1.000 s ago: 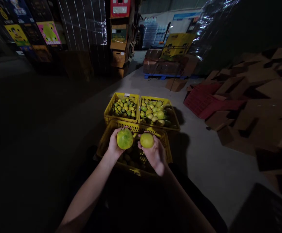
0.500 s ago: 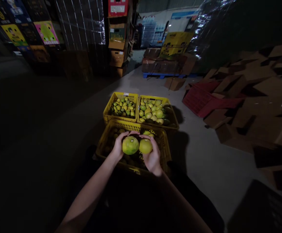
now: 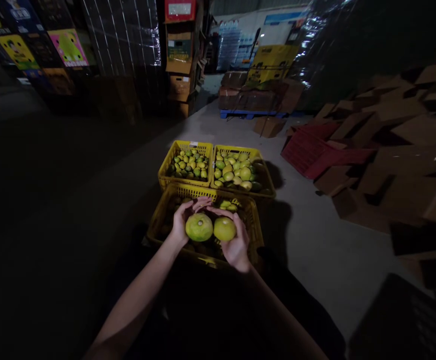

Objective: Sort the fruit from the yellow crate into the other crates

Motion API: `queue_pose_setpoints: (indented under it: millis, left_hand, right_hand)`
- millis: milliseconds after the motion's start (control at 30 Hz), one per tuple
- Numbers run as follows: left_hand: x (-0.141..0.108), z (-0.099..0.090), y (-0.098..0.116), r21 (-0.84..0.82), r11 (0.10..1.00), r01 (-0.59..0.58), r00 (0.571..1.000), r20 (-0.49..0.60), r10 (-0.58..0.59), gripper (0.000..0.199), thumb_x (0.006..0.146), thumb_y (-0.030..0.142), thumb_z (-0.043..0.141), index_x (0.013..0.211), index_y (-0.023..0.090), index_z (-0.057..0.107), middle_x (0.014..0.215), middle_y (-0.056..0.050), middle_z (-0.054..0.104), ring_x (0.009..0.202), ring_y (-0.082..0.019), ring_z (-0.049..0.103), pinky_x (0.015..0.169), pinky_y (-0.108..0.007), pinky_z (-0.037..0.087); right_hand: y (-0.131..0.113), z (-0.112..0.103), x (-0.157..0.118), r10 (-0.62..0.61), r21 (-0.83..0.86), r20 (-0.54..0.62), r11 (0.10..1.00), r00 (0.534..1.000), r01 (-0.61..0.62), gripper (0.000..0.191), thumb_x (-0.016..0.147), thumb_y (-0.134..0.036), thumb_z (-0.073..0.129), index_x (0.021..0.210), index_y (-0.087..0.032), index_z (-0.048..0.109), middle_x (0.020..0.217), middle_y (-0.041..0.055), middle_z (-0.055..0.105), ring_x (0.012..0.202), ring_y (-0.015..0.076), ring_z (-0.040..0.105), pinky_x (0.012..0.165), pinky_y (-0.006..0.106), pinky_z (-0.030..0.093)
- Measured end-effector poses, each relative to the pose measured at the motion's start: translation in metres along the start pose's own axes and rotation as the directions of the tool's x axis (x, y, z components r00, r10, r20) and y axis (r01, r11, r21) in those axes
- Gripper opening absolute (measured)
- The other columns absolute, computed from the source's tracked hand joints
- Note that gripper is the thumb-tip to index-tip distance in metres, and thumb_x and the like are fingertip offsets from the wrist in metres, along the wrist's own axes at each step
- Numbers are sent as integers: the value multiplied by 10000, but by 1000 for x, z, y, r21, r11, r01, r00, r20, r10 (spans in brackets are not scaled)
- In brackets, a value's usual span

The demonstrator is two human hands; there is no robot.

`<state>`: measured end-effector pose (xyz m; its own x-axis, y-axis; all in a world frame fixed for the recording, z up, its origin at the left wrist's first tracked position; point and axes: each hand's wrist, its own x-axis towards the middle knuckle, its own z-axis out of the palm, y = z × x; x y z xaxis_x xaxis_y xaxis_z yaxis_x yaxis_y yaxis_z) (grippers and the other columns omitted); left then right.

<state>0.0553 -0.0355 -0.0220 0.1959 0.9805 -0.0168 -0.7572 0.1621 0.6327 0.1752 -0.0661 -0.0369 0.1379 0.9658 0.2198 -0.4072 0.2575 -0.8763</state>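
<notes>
Two hands were closed around two green-yellow fruits, one each: the left hand point(image 3: 181, 223) round the larger fruit point(image 3: 199, 227), the right hand point(image 3: 237, 245) round the smaller fruit point(image 3: 225, 229), above one of three yellow crates point(image 3: 256, 235).

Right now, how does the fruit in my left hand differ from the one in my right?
The left fruit is larger than the right fruit. The left fruit has patchy green and yellow skin, while the right fruit is a more even yellow-green. Both are roundish, each is held in one hand, and both are above the near yellow crate.
</notes>
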Motion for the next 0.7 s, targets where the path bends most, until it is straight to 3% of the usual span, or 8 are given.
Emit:
queue_pose_setpoints:
  millis: [200,433,567,700]
  left_hand:
    - [-3,2,1,-21,996,-83,996,12,83,300,677,288,526,868,107,668,1016,-128,678,1099,-280,564,1027,-380,334]
    - [-5,3,0,3,996,-93,995,-17,93,277,683,283,517,847,118,666,997,-124,680,1078,-277,578,993,-378,370]
    - [-5,4,1,2,996,-93,995,-27,93,279,683,278,515,845,109,668,981,-126,682,1054,-262,593,996,-355,364]
    - [-5,3,-3,-84,996,-16,994,-105,7,304,695,289,503,855,91,670,963,-122,685,1009,-244,607,959,-335,392]
  right_hand:
    - [-4,0,-5,-102,-18,34,995,994,102,381,888,-385,386,819,-219,721,932,79,700,972,254,614,951,405,417]
    - [-11,1,-7,-101,-131,30,986,994,104,391,860,-451,406,766,-243,723,867,84,694,935,284,617,941,460,425]
    - [-11,4,-7,-103,-132,-20,986,995,99,378,856,-435,416,754,-239,722,846,75,692,915,268,618,919,425,432]
    - [-7,8,-1,1,-51,-173,999,985,-10,330,838,-399,459,720,-205,699,799,36,685,852,211,616,854,356,445]
